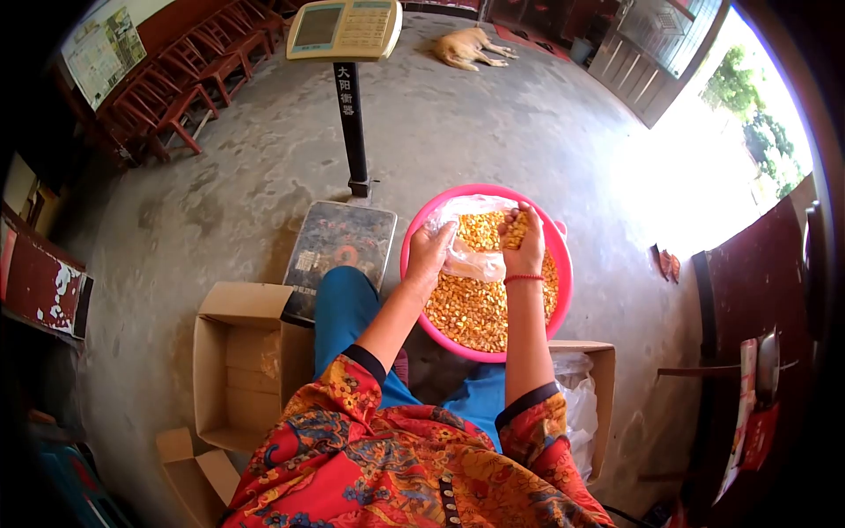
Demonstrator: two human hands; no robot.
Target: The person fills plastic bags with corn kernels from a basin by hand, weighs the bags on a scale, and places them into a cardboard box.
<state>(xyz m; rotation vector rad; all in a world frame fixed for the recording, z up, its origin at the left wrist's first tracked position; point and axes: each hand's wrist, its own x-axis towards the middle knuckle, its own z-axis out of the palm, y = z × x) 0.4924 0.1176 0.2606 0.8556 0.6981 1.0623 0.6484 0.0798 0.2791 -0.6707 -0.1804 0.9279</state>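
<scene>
Corn kernels (pixel 466 312): lying in the pink basin (pixel 566 290), partly loose, partly inside the plastic bag (pixel 475 262); a further handful raised above the basin.
Left hand (pixel 429 251): fingers narrowed on the bag's left edge; held up, apparently to keep the mouth apart and the plastic from folding inward.
Right hand (pixel 525 238): fingers curled round the handful, just beside the bag; cupped, in all likelihood, against spillage.
Basin: standing on the floor (pixel 634 290) in front of the body; presumably set beneath both hands to catch dropped kernels.
Weighing scale (pixel 343 229): just left of the basin; reason for position not determinable, closeness possibly for short reach.
Left box (pixel 239 302): cardboard, flaps spread, near the scale.
Right box (pixel 604 396): containing crumpled plastic (pixel 576 409); probably kept close for easy access.
</scene>
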